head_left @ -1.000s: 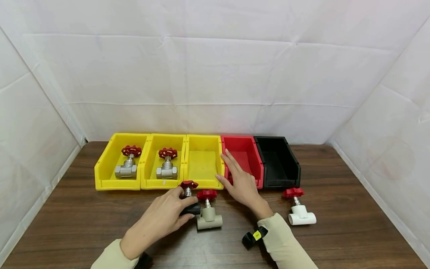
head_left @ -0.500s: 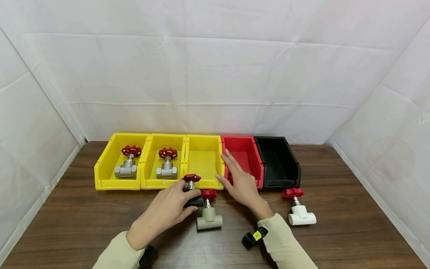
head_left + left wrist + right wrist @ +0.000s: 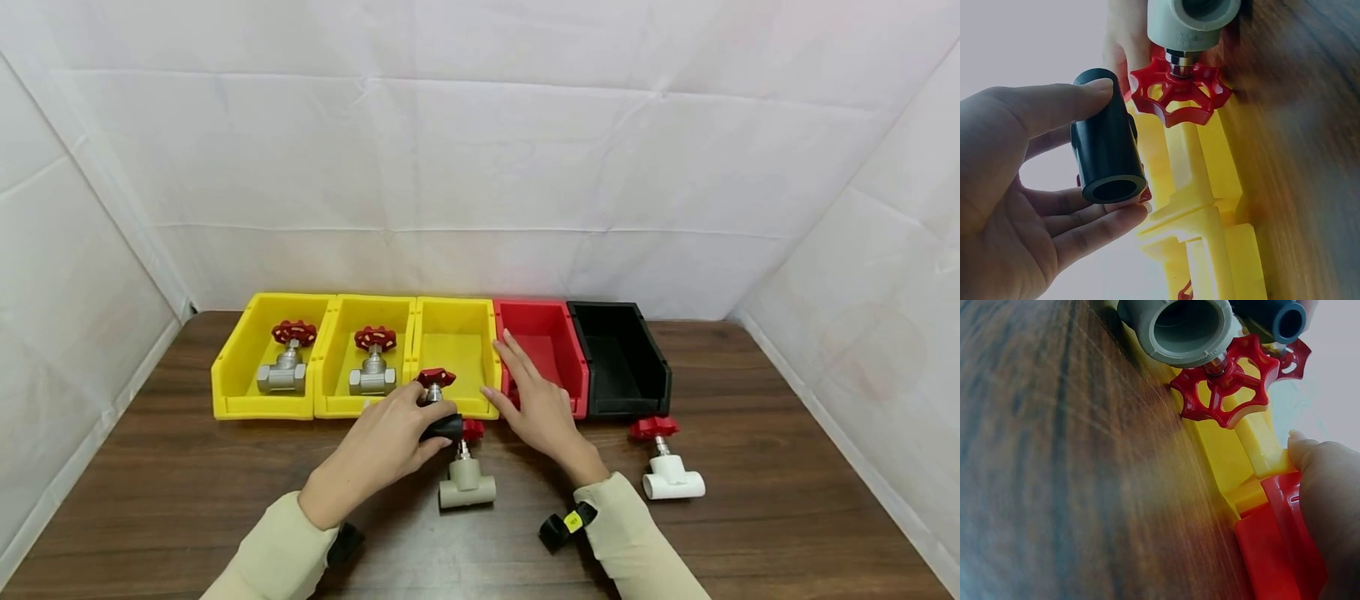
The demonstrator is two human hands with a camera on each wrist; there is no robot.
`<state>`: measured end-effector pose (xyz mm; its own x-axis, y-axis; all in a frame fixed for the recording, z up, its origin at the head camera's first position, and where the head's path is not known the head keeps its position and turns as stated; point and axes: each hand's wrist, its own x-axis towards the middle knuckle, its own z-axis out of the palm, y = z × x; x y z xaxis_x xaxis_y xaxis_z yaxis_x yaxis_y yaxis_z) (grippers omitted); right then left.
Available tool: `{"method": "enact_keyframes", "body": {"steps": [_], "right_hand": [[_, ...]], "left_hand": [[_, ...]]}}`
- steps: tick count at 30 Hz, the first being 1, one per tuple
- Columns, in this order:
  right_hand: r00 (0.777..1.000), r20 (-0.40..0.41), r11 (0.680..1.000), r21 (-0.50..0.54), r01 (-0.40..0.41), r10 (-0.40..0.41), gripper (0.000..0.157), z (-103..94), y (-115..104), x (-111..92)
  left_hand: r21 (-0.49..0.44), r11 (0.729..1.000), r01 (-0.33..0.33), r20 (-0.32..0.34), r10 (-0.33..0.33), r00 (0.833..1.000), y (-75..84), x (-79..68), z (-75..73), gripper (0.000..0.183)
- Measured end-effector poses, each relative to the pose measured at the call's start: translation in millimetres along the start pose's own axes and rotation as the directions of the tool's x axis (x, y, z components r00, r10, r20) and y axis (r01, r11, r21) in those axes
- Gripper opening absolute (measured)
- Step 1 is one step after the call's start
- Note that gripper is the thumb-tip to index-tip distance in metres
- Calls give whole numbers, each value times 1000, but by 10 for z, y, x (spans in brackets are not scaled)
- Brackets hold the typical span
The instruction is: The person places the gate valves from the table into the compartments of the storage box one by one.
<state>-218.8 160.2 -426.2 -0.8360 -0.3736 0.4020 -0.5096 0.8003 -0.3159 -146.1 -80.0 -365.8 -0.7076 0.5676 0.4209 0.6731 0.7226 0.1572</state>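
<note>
My left hand (image 3: 382, 437) grips a black valve (image 3: 1109, 140) by its tube-shaped body, thumb on one side and fingers around the other. Its red handwheel (image 3: 437, 378) points up over the front edge of the third yellow bin (image 3: 454, 321). Just below the held valve, a grey-green valve (image 3: 467, 483) with a red handwheel stands on the table, partly covered by it in the head view. My right hand (image 3: 542, 417) rests with fairly straight fingers on the red bin (image 3: 573, 367), its fingertips at the edge shared with the third yellow bin.
Two more yellow bins (image 3: 262, 408) on the left each hold a silver valve (image 3: 372, 377) with a red handwheel. A black bin (image 3: 628, 404) ends the row at right. Before it, a white valve (image 3: 673, 479) stands on the wooden table (image 3: 780, 500). White sheeting encloses the back and sides.
My left hand has lifted the black valve and carried it forward and slightly right, from beside the grey-green valve to the third yellow bin's front edge. My right hand has stayed put.
</note>
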Motion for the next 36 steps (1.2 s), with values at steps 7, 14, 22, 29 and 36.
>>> {"method": "enact_keyframes", "body": {"steps": [7, 14, 22, 29, 36], "right_hand": [[1000, -7, 1000, -10, 11, -11, 72, -2, 4, 18], [1000, -6, 1000, -6, 6, -6, 71, -3, 4, 17], [1000, 2, 1000, 1, -5, 5, 71, 19, 18, -5], [1000, -1, 1000, -4, 1, -1, 70, 18, 15, -7], [1000, 2, 1000, -3, -1, 1, 70, 9, 9, -3]], "left_hand": [[2, 1000, 28, 15, -28, 1000, 6, 87, -27, 33], [2, 997, 75, 50, -75, 996, -8, 169, -13, 35], [0, 996, 92, 77, -92, 993, -30, 270, 13, 36], [-5, 994, 106, 69, -105, 992, -59, 320, 32, 36], [2, 994, 105, 56, -105, 993, -89, 351, 50, 36]]}}
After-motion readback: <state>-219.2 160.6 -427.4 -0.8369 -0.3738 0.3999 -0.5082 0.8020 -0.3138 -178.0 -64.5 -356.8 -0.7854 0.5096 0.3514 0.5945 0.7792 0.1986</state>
